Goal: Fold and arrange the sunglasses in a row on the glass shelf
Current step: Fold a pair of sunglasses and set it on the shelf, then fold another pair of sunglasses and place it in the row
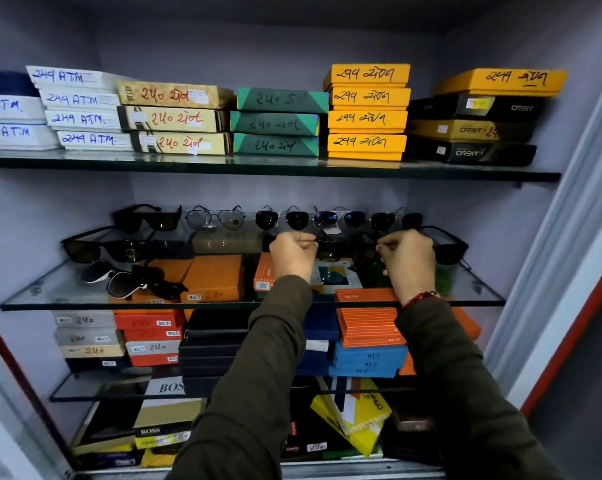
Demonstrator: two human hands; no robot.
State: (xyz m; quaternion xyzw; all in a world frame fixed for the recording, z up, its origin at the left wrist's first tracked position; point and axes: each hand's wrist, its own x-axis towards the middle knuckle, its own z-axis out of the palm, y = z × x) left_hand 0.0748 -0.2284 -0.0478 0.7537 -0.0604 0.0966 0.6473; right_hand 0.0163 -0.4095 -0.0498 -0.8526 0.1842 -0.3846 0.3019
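Both hands reach over the glass shelf [60, 292]. My left hand [292, 252] and my right hand [408, 254] are closed on the two ends of a dark pair of sunglasses [341, 249], mostly hidden between them. Along the back wall stands a row of folded pairs: black wayfarers [150, 218], clear-grey aviators [216, 218], dark aviators [282, 219], blue aviators [341, 218] and another dark pair [394, 220]. Loose unfolded pairs lie at the left: a black pair [115, 249], a white-framed pair [114, 280]. Another black pair [446, 245] sits right of my right hand.
Stacked labelled boxes fill the upper shelf [278, 168], white, tan, green, yellow and black. Beneath the glass shelf, orange, blue, grey and dark boxes [368, 322] show through. Lower shelves hold more boxes. Cabinet walls close in left and right; a white door frame [569, 254] stands at the right.
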